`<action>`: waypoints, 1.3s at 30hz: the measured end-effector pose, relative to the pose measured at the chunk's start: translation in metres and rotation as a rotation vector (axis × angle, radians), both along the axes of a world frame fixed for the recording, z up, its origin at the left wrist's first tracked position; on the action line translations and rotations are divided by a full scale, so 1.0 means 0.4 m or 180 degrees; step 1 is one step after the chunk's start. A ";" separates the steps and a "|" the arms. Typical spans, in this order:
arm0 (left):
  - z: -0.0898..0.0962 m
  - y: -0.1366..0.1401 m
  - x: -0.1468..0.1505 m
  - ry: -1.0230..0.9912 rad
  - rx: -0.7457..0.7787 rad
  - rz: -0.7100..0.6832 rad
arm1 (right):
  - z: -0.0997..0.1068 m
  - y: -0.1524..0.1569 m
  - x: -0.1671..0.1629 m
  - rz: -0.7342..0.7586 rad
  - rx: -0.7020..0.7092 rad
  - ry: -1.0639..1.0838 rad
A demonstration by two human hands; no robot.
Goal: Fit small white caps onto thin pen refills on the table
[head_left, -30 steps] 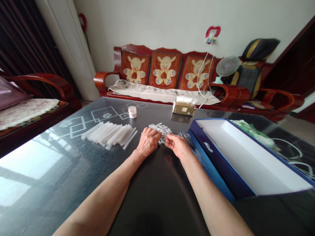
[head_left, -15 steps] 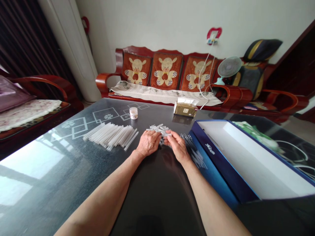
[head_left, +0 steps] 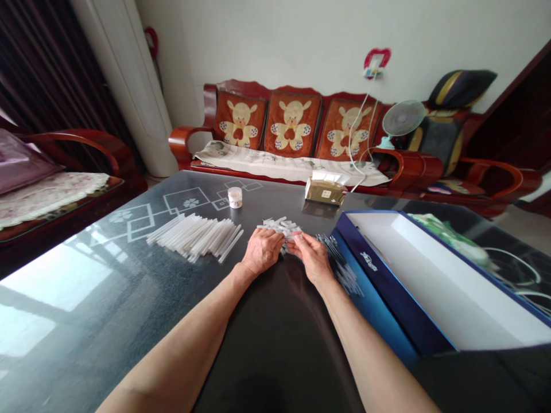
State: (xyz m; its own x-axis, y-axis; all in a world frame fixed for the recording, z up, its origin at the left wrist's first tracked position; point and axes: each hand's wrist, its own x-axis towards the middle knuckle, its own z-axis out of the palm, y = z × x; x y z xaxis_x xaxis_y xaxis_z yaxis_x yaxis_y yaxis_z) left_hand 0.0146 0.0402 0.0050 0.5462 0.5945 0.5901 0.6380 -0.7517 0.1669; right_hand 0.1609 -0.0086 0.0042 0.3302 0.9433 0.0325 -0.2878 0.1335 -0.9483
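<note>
A loose pile of small white, short tube-like pieces point(head_left: 275, 223) lies at the middle of the table. My left hand point(head_left: 262, 251) is closed at the pile's near edge, fingers bent together; what they hold is hidden. Facing it, my right hand point(head_left: 312, 257) pinches with thumb and forefinger at a small white piece, close to the left fingertips. A row of long white translucent tubes point(head_left: 196, 236) lies left of my left hand. Beside my right hand is a bundle of thin clear sticks with dark ends point(head_left: 342, 267), next to the blue box.
A long blue box point(head_left: 387, 275) with a white inside stands open at the right. Behind the hands are a small white jar point(head_left: 235, 198) and a gold tissue pack point(head_left: 325, 190). A green-white plastic bag point(head_left: 451, 238) and a white cable point(head_left: 523, 267) lie beyond the box.
My right fingertips have drawn in slightly, and the white piece between them shows less. The left hand stays almost the same. The whole view has shifted a little.
</note>
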 end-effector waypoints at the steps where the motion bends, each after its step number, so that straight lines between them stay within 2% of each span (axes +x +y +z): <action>1: 0.001 -0.001 -0.001 0.0035 0.0071 0.0018 | 0.002 0.000 0.000 0.0032 -0.0038 0.0056; 9: 0.003 -0.006 0.002 0.0130 0.0485 0.0171 | 0.020 -0.002 -0.008 0.0095 -0.0266 0.0470; 20: 0.000 -0.012 0.005 0.0063 0.0552 0.0228 | 0.042 -0.003 -0.021 0.0058 -0.0563 0.0601; 25: -0.007 -0.014 0.007 0.0115 0.0524 0.0214 | 0.049 -0.004 -0.014 0.0145 -0.0792 0.0636; 31: -0.010 -0.012 0.007 0.0143 0.0521 0.0220 | 0.054 -0.007 -0.006 0.0250 -0.0856 0.0656; 35: -0.001 -0.008 -0.001 0.0126 0.0481 0.0195 | 0.054 -0.010 -0.003 0.0336 -0.0610 0.0258; 39: 0.006 -0.003 -0.010 0.0048 0.0526 0.0171 | 0.060 -0.006 0.005 -0.0155 -0.0259 -0.0944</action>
